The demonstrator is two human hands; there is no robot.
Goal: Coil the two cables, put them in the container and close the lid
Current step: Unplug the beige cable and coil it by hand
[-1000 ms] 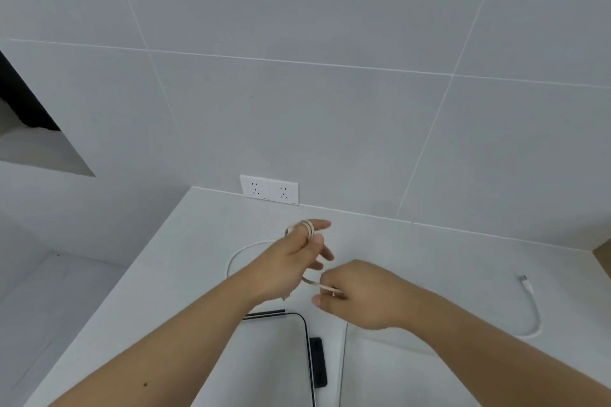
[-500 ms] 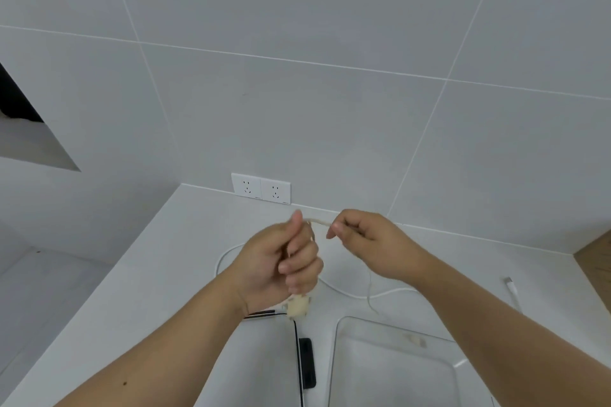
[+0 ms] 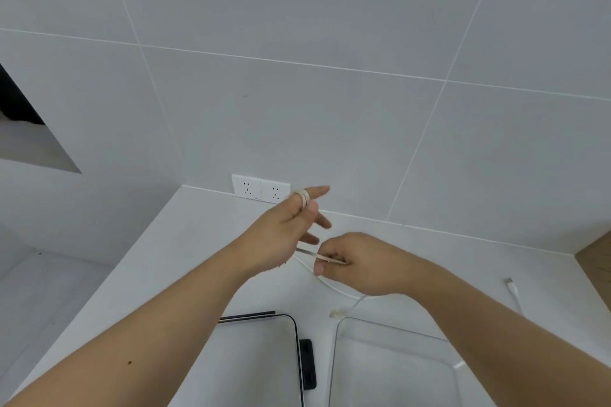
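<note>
The left hand (image 3: 281, 235), fingers spread, pinned loops of a thin beige cable (image 3: 303, 200) to its forefinger with the thumb; the right hand (image 3: 360, 263) pinched the free strand above the white counter (image 3: 185, 258).

Bare forearms (image 3: 172, 317), small dark mole (image 3: 129, 362)

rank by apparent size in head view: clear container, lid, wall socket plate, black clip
1. Clear container and lid: alike, both cut off by the frame, so unranked.
2. Wall socket plate
3. Black clip
</note>
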